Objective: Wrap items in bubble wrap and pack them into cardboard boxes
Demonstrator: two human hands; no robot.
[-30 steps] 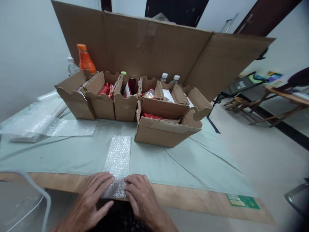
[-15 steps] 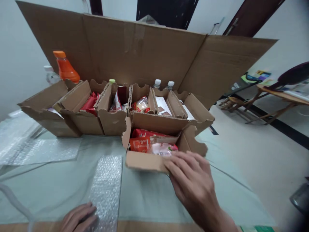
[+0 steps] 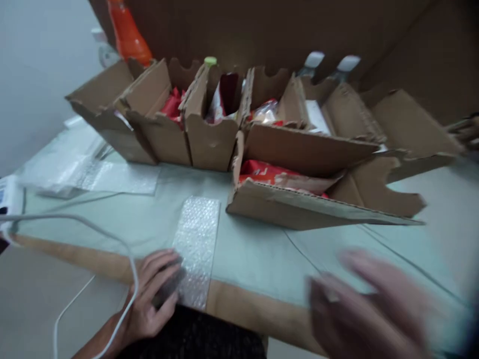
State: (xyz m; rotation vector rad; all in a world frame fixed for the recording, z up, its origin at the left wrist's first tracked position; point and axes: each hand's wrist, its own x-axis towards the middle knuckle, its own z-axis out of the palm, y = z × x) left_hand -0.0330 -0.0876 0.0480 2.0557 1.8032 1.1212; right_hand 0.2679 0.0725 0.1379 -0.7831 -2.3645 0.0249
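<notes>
My left hand is at the table's front edge, fingers and thumb curled at the left side of a flat strip of clear bubble wrap. A dark patch shows between its fingers and thumb; I cannot make it out. My right hand is a blur at the lower right, apart from the box, and its grip does not show. Beyond the hands sits an open cardboard box with its long side toward me. Red packets lie inside, partly hidden by the front wall.
A row of open cardboard bins stands behind, holding packets and a white box. Behind them are an orange bottle, white-capped bottles and a tall cardboard panel. More bubble wrap lies left; a white cable loops nearby.
My right hand has come off the box's front flap and moved toward me, to the lower right. The flap now stands higher, hiding the pink-and-white packet. The view has tilted down and shifted left.
</notes>
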